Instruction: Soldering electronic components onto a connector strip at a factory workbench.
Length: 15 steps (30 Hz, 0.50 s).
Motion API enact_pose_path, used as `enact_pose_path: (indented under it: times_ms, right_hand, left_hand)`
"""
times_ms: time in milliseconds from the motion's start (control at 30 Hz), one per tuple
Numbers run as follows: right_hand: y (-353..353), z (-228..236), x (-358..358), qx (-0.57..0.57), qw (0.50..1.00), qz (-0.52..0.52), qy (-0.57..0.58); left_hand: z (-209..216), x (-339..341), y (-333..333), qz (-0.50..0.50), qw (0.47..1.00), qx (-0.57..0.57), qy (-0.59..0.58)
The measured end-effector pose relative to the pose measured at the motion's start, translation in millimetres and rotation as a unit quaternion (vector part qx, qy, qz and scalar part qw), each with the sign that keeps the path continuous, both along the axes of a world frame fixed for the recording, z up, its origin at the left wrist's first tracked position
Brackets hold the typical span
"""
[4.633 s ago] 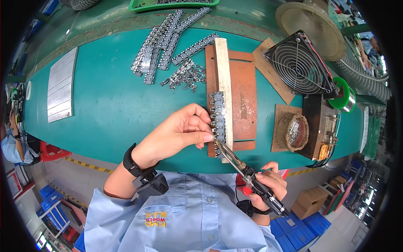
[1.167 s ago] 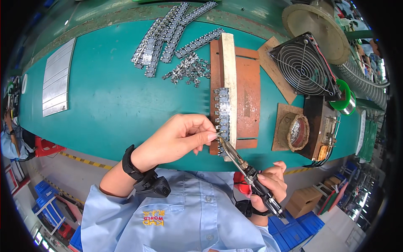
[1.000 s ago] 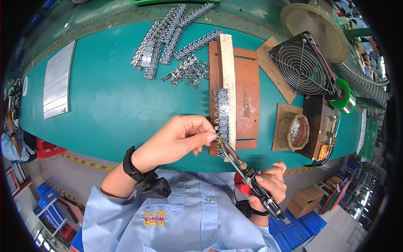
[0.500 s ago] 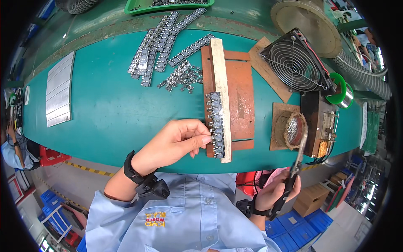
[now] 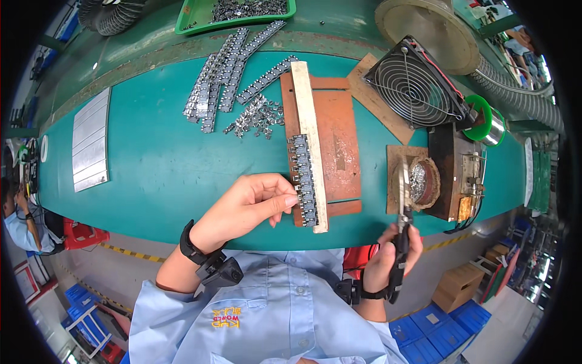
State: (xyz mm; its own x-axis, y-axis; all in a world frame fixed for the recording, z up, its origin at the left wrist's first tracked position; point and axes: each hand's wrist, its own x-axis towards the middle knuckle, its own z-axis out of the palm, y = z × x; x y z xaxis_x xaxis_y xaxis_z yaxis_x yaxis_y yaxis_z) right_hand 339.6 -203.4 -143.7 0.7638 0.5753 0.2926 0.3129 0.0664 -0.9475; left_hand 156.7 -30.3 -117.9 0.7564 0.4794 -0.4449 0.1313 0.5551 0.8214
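Observation:
My left hand [image 5: 247,205] is closed in a pinch at the left edge of a strip of small black-and-silver circuit boards [image 5: 307,182]. Whatever sits between thumb and forefinger is too small to make out. The strip lies along a pale wooden bar [image 5: 305,100] on a reddish-brown board [image 5: 341,142]. In my right hand [image 5: 383,264] is a soldering iron [image 5: 400,246], gripped by its black handle. Its metal shaft points up and away, beside a round pot of silvery bits [image 5: 422,183]. Small loose metal parts [image 5: 257,118] lie in a heap left of the bar.
More board strips [image 5: 221,76] lie at the back, below a green tray [image 5: 182,21] of small parts. Metal plates [image 5: 91,139] rest at left. On the right stand a fan [image 5: 415,85], a green wire spool [image 5: 485,121] and a dark box [image 5: 445,173].
The soldering iron in my right hand has swung left and up, nearer the wooden bar. My left hand keeps its pinch at the strip. The whole view has shifted slightly.

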Motion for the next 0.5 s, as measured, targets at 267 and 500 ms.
enact_pose_path:
  times_ms: [267,500]
  right_hand:
    - [20.0,-6.4,0.4,-0.047,0.99,0.117,-0.058]
    - [16.7,-9.0,7.5,-0.047,0.985,0.134,-0.098]
  left_hand:
    - [4.8,-10.1,5.8,0.016,0.999,0.032,0.026]
    - [11.0,-34.1,40.5,0.176,0.759,0.541,0.317]
